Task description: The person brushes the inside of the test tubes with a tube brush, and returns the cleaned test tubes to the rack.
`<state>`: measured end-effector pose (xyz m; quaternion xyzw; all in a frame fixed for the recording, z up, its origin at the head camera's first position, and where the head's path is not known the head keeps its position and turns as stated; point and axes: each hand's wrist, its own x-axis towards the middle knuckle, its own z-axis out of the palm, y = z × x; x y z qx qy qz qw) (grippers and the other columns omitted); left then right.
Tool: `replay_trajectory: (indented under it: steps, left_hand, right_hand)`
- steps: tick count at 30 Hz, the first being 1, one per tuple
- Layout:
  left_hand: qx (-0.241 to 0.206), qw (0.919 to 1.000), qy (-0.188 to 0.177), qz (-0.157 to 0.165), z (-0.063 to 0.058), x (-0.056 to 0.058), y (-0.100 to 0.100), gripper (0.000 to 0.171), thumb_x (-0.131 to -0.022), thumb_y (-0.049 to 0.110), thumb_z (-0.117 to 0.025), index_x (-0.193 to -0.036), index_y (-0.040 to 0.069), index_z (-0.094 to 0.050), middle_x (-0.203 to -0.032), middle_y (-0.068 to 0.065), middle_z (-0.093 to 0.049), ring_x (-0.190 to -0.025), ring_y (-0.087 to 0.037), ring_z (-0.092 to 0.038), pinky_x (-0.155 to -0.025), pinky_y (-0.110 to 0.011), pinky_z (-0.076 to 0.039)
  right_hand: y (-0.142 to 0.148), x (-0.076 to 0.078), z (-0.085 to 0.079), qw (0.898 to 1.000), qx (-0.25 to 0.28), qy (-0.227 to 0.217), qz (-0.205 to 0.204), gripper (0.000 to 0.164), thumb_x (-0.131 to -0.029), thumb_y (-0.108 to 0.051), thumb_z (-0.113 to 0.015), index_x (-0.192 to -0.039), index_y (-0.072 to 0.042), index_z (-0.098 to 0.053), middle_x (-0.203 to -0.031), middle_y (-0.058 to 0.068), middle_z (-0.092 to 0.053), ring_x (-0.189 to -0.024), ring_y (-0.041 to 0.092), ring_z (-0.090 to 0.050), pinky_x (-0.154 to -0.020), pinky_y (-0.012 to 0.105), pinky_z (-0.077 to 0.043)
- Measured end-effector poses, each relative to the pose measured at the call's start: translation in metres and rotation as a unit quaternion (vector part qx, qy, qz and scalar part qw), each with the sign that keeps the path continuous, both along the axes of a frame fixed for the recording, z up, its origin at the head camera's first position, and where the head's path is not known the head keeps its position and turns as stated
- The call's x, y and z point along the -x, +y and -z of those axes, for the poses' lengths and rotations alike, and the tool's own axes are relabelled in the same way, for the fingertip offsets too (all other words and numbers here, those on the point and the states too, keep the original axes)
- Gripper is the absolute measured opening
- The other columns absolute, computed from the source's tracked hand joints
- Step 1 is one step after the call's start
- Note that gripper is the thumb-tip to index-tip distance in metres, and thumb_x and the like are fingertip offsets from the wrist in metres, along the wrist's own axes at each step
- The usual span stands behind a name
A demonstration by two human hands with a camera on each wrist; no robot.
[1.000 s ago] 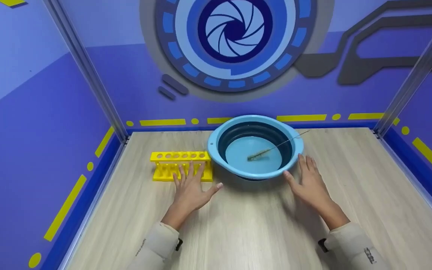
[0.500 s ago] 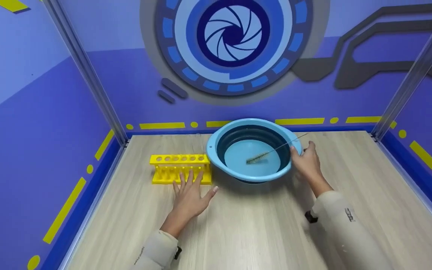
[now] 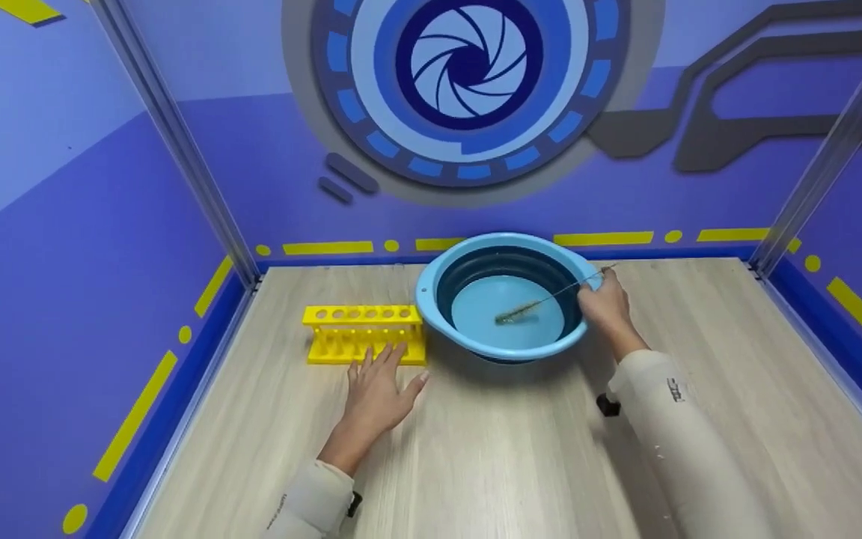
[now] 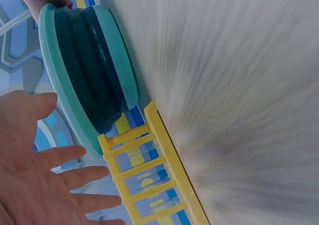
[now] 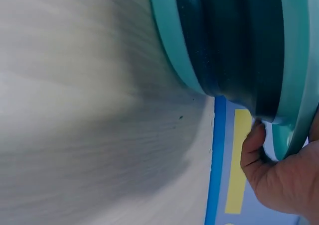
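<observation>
My right hand (image 3: pixel 610 303) grips the right-hand handle of a light blue collapsible basin (image 3: pixel 427 307), thumb over the rim. In the right wrist view, fingers (image 5: pixel 255 153) curl beneath the basin's rim (image 5: pixel 299 100). A bristled tube brush (image 3: pixel 515 312) leans inside the basin, its thin wire stem crossing the rim beside my right fingers. Left of the basin stands a yellow test tube rack (image 3: pixel 360 317) with a row of round holes. My left hand (image 3: pixel 377 393) is spread with nothing in it, fingertips overlapping the rack's front edge in the head view.
Faint clear tube-like shapes (image 3: pixel 399 278) lie on the wooden table (image 3: pixel 491 464) behind the rack. A blue patterned wall (image 3: pixel 251 172) stands close behind the basin, with side walls at left and right.
My right hand has moved from in front of the basin's right side up to its handle and taken hold of it. The left hand has drawn back slightly from the rack.
</observation>
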<state>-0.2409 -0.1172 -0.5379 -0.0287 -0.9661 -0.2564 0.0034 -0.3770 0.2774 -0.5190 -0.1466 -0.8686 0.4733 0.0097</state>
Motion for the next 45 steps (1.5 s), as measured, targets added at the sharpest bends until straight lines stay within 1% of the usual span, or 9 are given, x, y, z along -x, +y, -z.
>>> replay_trajectory:
  steps: [3,5,13,20,25,29,36,42,45]
  left_hand:
    - [0.0,1.0,-0.002,0.0,0.001,-0.001,-0.001,0.077,-0.102,0.055,-0.065,-0.165,0.018,-0.042,-0.172,-0.014,-0.041,-0.164,-0.046,-0.027,-0.132,-0.069,-0.016]
    - [0.0,1.0,0.0,0.001,0.003,-0.002,-0.003,0.077,-0.102,0.055,-0.066,-0.165,0.018,-0.041,-0.171,-0.014,-0.042,-0.163,-0.046,-0.028,-0.132,-0.068,-0.017]
    - [-0.01,0.9998,0.018,0.001,0.007,-0.003,-0.008,0.075,-0.102,0.053,-0.067,-0.163,0.015,-0.046,-0.167,-0.019,-0.047,-0.16,-0.049,-0.033,-0.131,-0.067,-0.02]
    - [-0.006,1.0,0.0,0.006,0.014,-0.006,-0.012,0.074,-0.102,0.053,-0.066,-0.162,0.013,-0.046,-0.166,-0.021,-0.047,-0.159,-0.048,-0.034,-0.131,-0.066,-0.021]
    - [-0.002,0.9999,-0.013,-0.009,0.019,-0.007,-0.017,0.074,-0.102,0.053,-0.066,-0.162,0.014,-0.047,-0.167,-0.021,-0.045,-0.16,-0.047,-0.033,-0.131,-0.066,-0.02]
    - [0.001,0.9998,-0.013,-0.014,0.02,-0.007,-0.019,0.073,-0.102,0.052,-0.067,-0.161,0.013,-0.048,-0.167,-0.021,-0.045,-0.159,-0.047,-0.034,-0.131,-0.066,-0.021]
    - [-0.006,1.0,0.002,-0.001,0.016,-0.005,-0.014,0.068,-0.102,0.05,-0.067,-0.159,0.015,-0.051,-0.166,-0.023,-0.046,-0.159,-0.048,-0.033,-0.131,-0.066,-0.019]
    - [0.001,0.9999,0.012,0.011,0.016,-0.002,-0.013,0.068,-0.102,0.049,-0.067,-0.159,0.014,-0.051,-0.165,-0.024,-0.047,-0.159,-0.048,-0.035,-0.13,-0.067,-0.02]
    - [0.001,0.9999,0.007,0.01,0.015,-0.001,-0.013,0.069,-0.102,0.05,-0.066,-0.16,0.014,-0.05,-0.166,-0.023,-0.046,-0.159,-0.047,-0.034,-0.131,-0.066,-0.019]
  right_hand:
    - [-0.002,0.001,0.001,1.0,0.007,0.015,0.006,0.071,-0.109,-0.024,-0.042,-0.172,-0.011,-0.013,-0.178,0.019,-0.023,-0.164,0.041,-0.027,-0.133,0.058,-0.024]
    - [-0.003,0.0,0.001,1.0,0.015,0.017,0.011,0.071,-0.109,-0.023,-0.043,-0.172,-0.014,-0.013,-0.178,0.017,-0.024,-0.164,0.04,-0.027,-0.133,0.058,-0.025]
    - [-0.004,0.002,0.003,1.0,-0.009,0.019,0.017,0.072,-0.106,-0.019,-0.044,-0.172,-0.013,-0.016,-0.175,0.019,-0.031,-0.158,0.043,-0.038,-0.13,0.06,-0.031]
    - [-0.004,0.001,0.003,0.999,0.009,0.005,0.03,0.072,-0.108,-0.019,-0.042,-0.172,-0.017,-0.008,-0.179,0.015,-0.022,-0.163,0.041,-0.031,-0.131,0.058,-0.027]
    - [-0.008,0.001,0.003,0.999,0.015,0.002,0.031,0.072,-0.109,-0.02,-0.042,-0.172,-0.017,-0.008,-0.179,0.014,-0.022,-0.163,0.04,-0.032,-0.132,0.057,-0.027]
    - [-0.01,0.002,0.003,0.999,0.014,-0.004,0.031,0.072,-0.109,-0.019,-0.041,-0.172,-0.018,-0.007,-0.18,0.013,-0.021,-0.163,0.039,-0.032,-0.131,0.056,-0.028]
    - [-0.009,0.002,0.004,1.0,-0.01,0.011,0.025,0.072,-0.108,-0.017,-0.041,-0.172,-0.015,-0.009,-0.178,0.016,-0.025,-0.16,0.041,-0.036,-0.129,0.058,-0.031]
    - [-0.007,0.004,0.005,0.998,-0.042,0.023,0.026,0.074,-0.103,-0.019,-0.044,-0.171,-0.009,-0.016,-0.175,0.019,-0.03,-0.158,0.044,-0.037,-0.131,0.059,-0.029]
    - [-0.007,0.003,0.005,0.999,-0.038,0.023,0.023,0.074,-0.103,-0.018,-0.045,-0.171,-0.009,-0.016,-0.175,0.02,-0.03,-0.158,0.044,-0.039,-0.129,0.059,-0.032]
